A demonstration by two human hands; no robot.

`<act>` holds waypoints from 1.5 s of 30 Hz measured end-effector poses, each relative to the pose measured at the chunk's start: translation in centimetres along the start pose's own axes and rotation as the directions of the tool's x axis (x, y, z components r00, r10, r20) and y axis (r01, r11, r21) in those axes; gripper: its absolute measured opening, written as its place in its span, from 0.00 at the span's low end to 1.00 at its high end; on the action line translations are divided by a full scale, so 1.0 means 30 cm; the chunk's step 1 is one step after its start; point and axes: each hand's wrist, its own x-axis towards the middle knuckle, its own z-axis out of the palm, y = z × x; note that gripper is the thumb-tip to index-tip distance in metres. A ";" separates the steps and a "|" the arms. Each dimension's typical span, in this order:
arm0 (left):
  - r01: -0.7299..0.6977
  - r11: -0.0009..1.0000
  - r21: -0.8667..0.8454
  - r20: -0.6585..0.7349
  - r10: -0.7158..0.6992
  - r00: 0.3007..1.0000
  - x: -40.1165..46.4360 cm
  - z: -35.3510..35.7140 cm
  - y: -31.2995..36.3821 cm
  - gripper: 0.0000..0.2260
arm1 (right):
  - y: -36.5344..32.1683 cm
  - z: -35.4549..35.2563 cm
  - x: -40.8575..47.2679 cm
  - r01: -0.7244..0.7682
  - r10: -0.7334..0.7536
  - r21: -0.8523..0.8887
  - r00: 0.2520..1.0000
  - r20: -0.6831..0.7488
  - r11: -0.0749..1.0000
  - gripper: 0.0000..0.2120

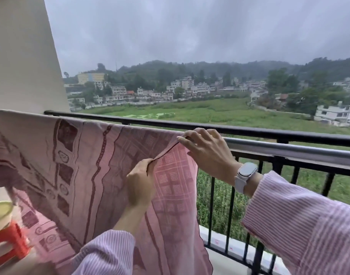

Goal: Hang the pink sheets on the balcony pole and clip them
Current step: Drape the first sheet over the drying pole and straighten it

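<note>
At far left a pale wall column [21, 52] rises beside the balcony. Below it, at the lower left edge, a green-rimmed basin [0, 212] sits on an orange plastic stool [10, 243]. A pink sheet [75, 159] with dark red woven patterning hangs across the left and centre of the view, its upper edge draped over a grey metal pole [289, 148] that runs just inside the black balcony railing [249, 132]. The sheet covers the pole from the left edge to about mid-frame; the bare pole continues to the right. The sheet's right edge falls free, and a lighter checked face of the fabric shows beneath a fold.

The left hand [140, 181], emerging from a pink striped sleeve [104, 253], is curled and pinches a ridge of the sheet below the pole. The right hand [205, 149] lies higher and to the right, at the pole, its thumb and forefinger nipping the sheet's top corner while the other fingers arch over the pole. A taut fold of cloth runs between the two hands, which are close but apart. The right wrist carries a white smartwatch [245, 175] above a second striped sleeve [309, 225]. Beyond the railing lie a green field [190, 114], houses and wooded hills under grey cloud.
</note>
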 end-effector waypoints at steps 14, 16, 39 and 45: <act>0.010 0.999 -0.051 -0.078 -0.014 0.997 0.030 -0.198 0.125 0.06 | -0.082 -0.041 0.147 0.151 -0.110 0.196 0.972 -0.206 0.969 0.07; -0.007 0.998 -0.056 -0.071 0.003 0.998 0.030 -0.196 0.189 0.06 | -0.035 -0.085 0.138 0.153 -0.106 0.220 0.971 -0.212 0.963 0.07; -0.206 0.924 -0.321 0.017 0.223 0.975 -0.386 0.358 1.502 0.08 | 0.944 -0.766 -0.730 -0.290 0.313 0.293 0.949 -0.032 0.911 0.05; -0.248 0.922 -0.298 0.074 0.281 0.957 -0.498 0.460 1.648 0.09 | 1.039 -0.790 -0.944 -0.508 0.548 0.482 0.834 0.068 0.714 0.05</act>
